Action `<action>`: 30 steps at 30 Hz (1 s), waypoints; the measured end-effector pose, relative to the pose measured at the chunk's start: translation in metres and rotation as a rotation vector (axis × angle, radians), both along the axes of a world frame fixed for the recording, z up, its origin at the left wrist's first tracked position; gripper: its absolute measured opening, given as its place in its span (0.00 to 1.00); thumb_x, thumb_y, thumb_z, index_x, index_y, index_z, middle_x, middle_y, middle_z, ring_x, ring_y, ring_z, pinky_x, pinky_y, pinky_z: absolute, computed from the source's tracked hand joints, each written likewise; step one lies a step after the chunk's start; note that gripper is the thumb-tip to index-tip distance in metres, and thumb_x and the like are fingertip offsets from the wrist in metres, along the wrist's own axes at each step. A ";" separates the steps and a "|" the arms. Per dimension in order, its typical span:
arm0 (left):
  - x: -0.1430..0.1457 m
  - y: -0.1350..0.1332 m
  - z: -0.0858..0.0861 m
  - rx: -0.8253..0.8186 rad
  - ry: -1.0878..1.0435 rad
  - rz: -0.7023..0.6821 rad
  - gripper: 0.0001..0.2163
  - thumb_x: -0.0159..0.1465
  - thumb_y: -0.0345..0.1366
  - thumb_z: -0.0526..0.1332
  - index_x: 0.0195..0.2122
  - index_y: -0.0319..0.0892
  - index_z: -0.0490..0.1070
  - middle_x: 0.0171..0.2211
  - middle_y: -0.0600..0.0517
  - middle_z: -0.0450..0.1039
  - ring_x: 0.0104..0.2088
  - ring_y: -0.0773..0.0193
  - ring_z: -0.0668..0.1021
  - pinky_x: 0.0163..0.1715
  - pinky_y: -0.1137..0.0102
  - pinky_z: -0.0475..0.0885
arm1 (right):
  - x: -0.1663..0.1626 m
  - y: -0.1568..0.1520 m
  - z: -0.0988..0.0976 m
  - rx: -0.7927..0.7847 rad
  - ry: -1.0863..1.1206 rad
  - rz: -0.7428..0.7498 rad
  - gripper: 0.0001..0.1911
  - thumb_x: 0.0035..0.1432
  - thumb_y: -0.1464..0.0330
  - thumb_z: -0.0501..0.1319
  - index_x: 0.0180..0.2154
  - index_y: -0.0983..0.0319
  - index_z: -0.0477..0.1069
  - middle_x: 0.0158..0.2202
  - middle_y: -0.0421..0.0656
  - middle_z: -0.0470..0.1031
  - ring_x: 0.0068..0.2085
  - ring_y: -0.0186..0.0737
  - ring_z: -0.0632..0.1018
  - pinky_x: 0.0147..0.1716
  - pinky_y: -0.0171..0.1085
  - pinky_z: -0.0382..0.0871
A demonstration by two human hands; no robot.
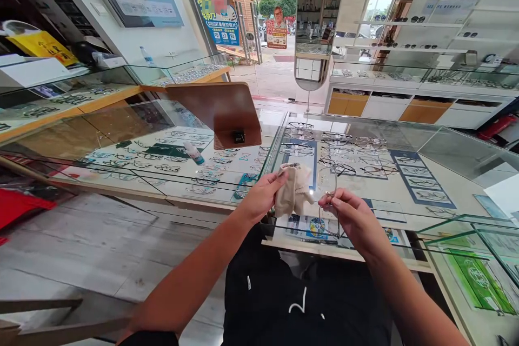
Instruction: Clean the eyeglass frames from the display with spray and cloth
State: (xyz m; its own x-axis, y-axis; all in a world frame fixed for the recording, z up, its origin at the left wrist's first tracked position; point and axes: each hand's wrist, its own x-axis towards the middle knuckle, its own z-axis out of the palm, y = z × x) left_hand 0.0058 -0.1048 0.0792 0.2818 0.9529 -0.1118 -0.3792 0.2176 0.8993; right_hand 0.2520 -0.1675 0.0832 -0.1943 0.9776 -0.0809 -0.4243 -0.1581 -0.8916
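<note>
A beige cleaning cloth (287, 200) hangs bunched from my left hand (263, 194), which pinches it between thumb and fingers. To the right of it, my right hand (352, 213) grips a pair of eyeglasses (327, 194) near the middle of the frame. The glasses are turned on end, one lens above my fingers and the other below. Their thin rims are hard to tell from the display behind. Cloth and glasses appear slightly apart. Both hands are over the front edge of a glass display case (344, 246).
Many spectacle frames lie inside the case. A small bottle (193, 152) and a brown tabletop mirror or stand (219, 111) are on the glass at left. A tall oval mirror (318, 21) stands behind. Glass panels (470, 227) edge the right side, beside a green packet (480, 278).
</note>
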 end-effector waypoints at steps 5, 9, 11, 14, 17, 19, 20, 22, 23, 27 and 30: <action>0.017 -0.003 0.004 0.123 0.063 -0.031 0.25 0.61 0.55 0.78 0.50 0.40 0.84 0.38 0.48 0.85 0.38 0.61 0.83 0.38 0.73 0.76 | -0.003 -0.001 0.001 0.014 -0.032 0.035 0.14 0.59 0.56 0.79 0.35 0.57 0.81 0.41 0.42 0.87 0.47 0.45 0.81 0.55 0.42 0.68; 0.021 -0.004 0.010 0.156 0.107 -0.095 0.26 0.62 0.58 0.75 0.46 0.39 0.85 0.32 0.49 0.82 0.33 0.62 0.80 0.34 0.72 0.74 | -0.004 -0.002 0.003 0.015 -0.060 0.043 0.15 0.58 0.55 0.79 0.35 0.57 0.82 0.40 0.43 0.87 0.47 0.46 0.81 0.55 0.43 0.69; 0.021 -0.005 0.012 0.157 0.114 -0.121 0.26 0.62 0.59 0.75 0.44 0.38 0.85 0.31 0.49 0.81 0.31 0.63 0.79 0.33 0.72 0.73 | -0.005 -0.001 0.004 0.015 -0.070 0.045 0.16 0.56 0.53 0.79 0.34 0.57 0.82 0.39 0.44 0.87 0.47 0.47 0.82 0.56 0.45 0.70; 0.019 -0.005 0.013 0.158 0.119 -0.172 0.27 0.62 0.61 0.74 0.42 0.37 0.85 0.29 0.48 0.80 0.31 0.63 0.79 0.34 0.71 0.74 | -0.005 0.001 0.004 0.021 -0.083 0.043 0.17 0.55 0.52 0.79 0.34 0.57 0.82 0.39 0.45 0.87 0.46 0.48 0.81 0.55 0.45 0.70; 0.019 -0.007 0.014 0.169 0.148 -0.211 0.27 0.63 0.62 0.72 0.42 0.37 0.85 0.30 0.48 0.80 0.31 0.63 0.79 0.33 0.71 0.73 | -0.005 0.003 0.002 0.032 -0.092 0.063 0.16 0.57 0.53 0.78 0.34 0.57 0.82 0.39 0.44 0.87 0.44 0.46 0.80 0.52 0.44 0.69; 0.020 -0.008 0.015 0.173 0.156 -0.233 0.27 0.64 0.61 0.72 0.42 0.37 0.85 0.31 0.47 0.81 0.30 0.64 0.78 0.32 0.71 0.72 | -0.004 0.004 0.001 0.036 -0.107 0.094 0.16 0.59 0.53 0.78 0.34 0.58 0.82 0.39 0.44 0.87 0.43 0.45 0.79 0.51 0.43 0.69; 0.021 -0.008 0.015 0.175 0.152 -0.242 0.27 0.65 0.61 0.72 0.42 0.37 0.85 0.32 0.47 0.81 0.30 0.64 0.78 0.32 0.71 0.72 | -0.004 0.004 0.000 0.035 -0.116 0.110 0.16 0.59 0.53 0.77 0.34 0.58 0.82 0.39 0.44 0.86 0.43 0.45 0.79 0.50 0.44 0.69; 0.024 -0.009 0.016 0.175 0.138 -0.250 0.25 0.64 0.59 0.73 0.39 0.37 0.84 0.32 0.47 0.81 0.31 0.65 0.78 0.33 0.72 0.72 | -0.004 0.005 -0.001 0.033 -0.124 0.128 0.17 0.59 0.52 0.77 0.35 0.58 0.83 0.38 0.45 0.86 0.42 0.46 0.79 0.50 0.44 0.69; 0.025 -0.010 0.017 0.167 0.129 -0.248 0.24 0.63 0.58 0.74 0.39 0.37 0.84 0.32 0.47 0.81 0.31 0.65 0.78 0.33 0.72 0.72 | -0.004 0.006 -0.002 0.032 -0.121 0.130 0.17 0.59 0.52 0.78 0.36 0.59 0.83 0.38 0.45 0.86 0.43 0.46 0.79 0.51 0.44 0.70; 0.033 -0.014 0.015 0.071 0.036 -0.248 0.22 0.59 0.53 0.79 0.42 0.38 0.82 0.33 0.48 0.82 0.31 0.65 0.80 0.36 0.70 0.76 | -0.007 0.008 -0.006 0.010 -0.070 0.119 0.16 0.58 0.53 0.78 0.36 0.58 0.84 0.38 0.45 0.87 0.43 0.45 0.80 0.51 0.44 0.70; 0.040 -0.017 0.011 0.028 -0.053 -0.243 0.21 0.58 0.49 0.81 0.42 0.39 0.81 0.31 0.51 0.79 0.28 0.67 0.78 0.36 0.70 0.77 | -0.009 0.010 -0.007 0.000 -0.047 0.118 0.16 0.57 0.54 0.79 0.35 0.59 0.84 0.38 0.45 0.86 0.41 0.43 0.79 0.50 0.42 0.71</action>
